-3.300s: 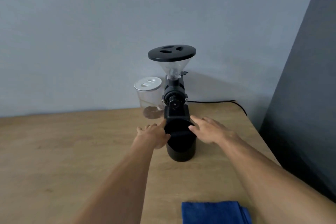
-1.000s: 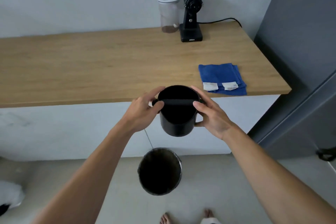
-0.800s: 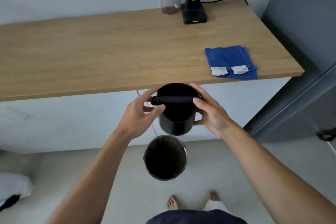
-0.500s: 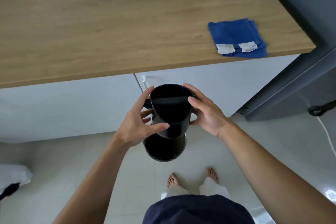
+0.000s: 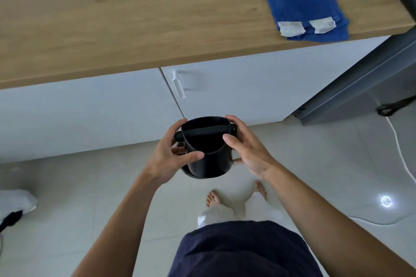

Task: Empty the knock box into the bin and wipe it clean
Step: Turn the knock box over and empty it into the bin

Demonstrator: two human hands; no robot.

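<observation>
Head view: both hands hold the black cylindrical plastic knock box [image 5: 208, 152] in mid-air, in front of the white cabinet doors [image 5: 225, 90] and above the pale tiled floor [image 5: 315, 164]. Left hand [image 5: 167, 156] wraps the box's left side, thumb across the front wall, fingers curled behind. Right hand [image 5: 246, 150] clasps the right side, thumb on the rim near the end of the black knock bar [image 5: 206, 131], fingertips showing beyond the far side. Box tilted slightly, mouth up and toward the camera; inside is dark, contents cannot be made out. A thin dark arc of the round bin [image 5: 185, 170] shows just below the box's lower left edge; the rest is hidden behind the box.

Folded blue cloth [image 5: 304, 4] lies at the right front corner of the wooden countertop [image 5: 135, 18], close to the front edge. It carries two white care labels [image 5: 290, 28]; print too small to read.

Bare feet [image 5: 212, 198] stand on the floor below the box.
</observation>
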